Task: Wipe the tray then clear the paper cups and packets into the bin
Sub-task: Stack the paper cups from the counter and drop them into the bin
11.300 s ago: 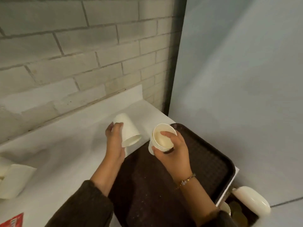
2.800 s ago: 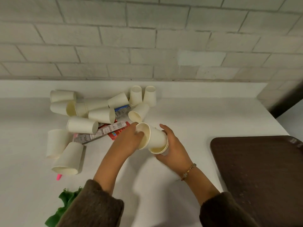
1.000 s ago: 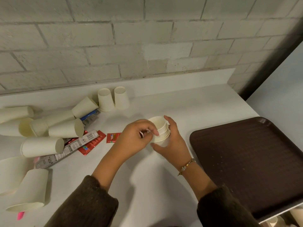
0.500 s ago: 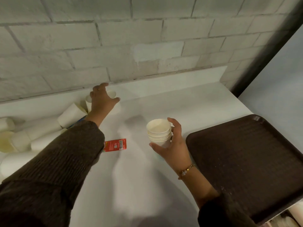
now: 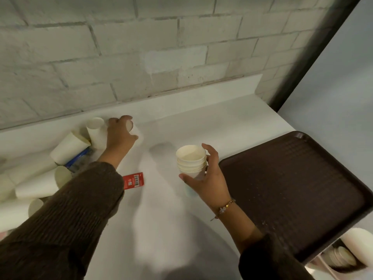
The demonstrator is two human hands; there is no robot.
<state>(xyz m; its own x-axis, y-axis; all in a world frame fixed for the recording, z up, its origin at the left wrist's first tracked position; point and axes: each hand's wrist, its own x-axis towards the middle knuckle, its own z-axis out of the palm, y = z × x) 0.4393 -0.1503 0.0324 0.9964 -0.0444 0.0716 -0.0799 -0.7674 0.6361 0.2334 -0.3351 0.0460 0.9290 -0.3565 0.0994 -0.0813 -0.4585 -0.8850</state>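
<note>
On the white tabletop (image 5: 201, 122) by the brick wall, the clearing looks partway done. The dark brown plastic tray (image 5: 292, 188) carries only pale specks, while a heap of white paper cups (image 5: 67, 147) and a red sauce packet (image 5: 134, 180) still wait at the left. The right hand (image 5: 207, 178) curls round a nested stack of white paper cups (image 5: 190, 162), upright just left of the tray. The left hand (image 5: 121, 136) wraps an upturned white paper cup (image 5: 135, 132) near the wall. A second ago it was at the stack.
</note>
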